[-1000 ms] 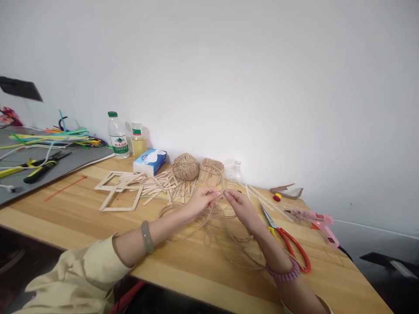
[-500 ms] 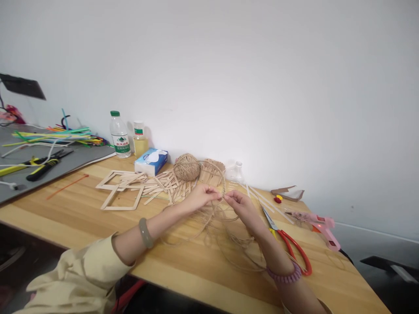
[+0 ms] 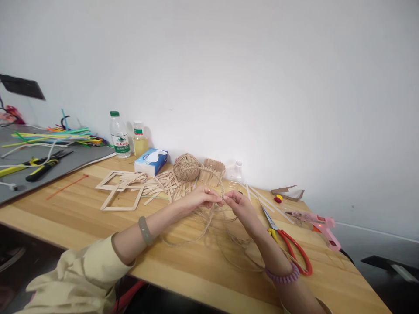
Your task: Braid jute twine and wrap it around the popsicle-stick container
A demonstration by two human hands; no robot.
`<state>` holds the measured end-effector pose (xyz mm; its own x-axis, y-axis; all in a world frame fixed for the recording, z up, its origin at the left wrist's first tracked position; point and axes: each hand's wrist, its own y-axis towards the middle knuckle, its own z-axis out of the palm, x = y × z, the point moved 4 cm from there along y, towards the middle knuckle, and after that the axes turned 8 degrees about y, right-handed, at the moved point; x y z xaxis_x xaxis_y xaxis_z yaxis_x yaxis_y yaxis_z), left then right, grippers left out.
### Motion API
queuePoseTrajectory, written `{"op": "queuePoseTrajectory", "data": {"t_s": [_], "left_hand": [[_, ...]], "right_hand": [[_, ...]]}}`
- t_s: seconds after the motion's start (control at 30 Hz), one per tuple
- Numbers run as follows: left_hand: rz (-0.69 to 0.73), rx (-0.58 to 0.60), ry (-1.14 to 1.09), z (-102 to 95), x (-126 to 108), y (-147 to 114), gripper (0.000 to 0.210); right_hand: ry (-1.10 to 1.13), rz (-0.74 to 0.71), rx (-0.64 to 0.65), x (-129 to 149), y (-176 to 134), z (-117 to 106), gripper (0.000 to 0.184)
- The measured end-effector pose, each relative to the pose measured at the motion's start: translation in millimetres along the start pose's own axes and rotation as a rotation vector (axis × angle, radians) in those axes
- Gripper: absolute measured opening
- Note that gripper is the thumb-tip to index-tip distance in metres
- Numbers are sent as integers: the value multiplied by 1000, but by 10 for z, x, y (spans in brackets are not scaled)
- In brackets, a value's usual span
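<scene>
My left hand and my right hand meet over the middle of the table, fingertips nearly touching. Both pinch a braided length of jute twine, which arches up from my fingers and back toward the twine ball. Loose twine strands hang below my hands and loop across the wood. Just behind the braid stands a small holder of craft sticks. Under my right forearm, red-handled scissors lie partly covered, blades pointing away.
Craft sticks and stick frames lie left of my hands. Behind them are a tissue pack, a water bottle and a bottle of yellow liquid. A pink glue gun rests at the right; pliers lie far left.
My hands stay together on the braid, with only a slight shift of the fingers. The braid's arch sits a little lower, and the loose strands below have swung.
</scene>
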<state>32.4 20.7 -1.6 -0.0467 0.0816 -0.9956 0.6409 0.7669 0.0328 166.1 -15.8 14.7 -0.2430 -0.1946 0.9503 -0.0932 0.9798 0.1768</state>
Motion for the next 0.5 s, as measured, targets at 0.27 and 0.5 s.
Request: {"op": "queuePoseTrajectory", "data": {"t_s": [0.27,0.5], "left_hand": [[348,-257,696,20,-152,-53,23],[528,-358,1100,96,-160,-120,25]], "right_hand": [[94,94,-77,-71,-12,60,25],[206,184,-26,-192,11,96,35]]}}
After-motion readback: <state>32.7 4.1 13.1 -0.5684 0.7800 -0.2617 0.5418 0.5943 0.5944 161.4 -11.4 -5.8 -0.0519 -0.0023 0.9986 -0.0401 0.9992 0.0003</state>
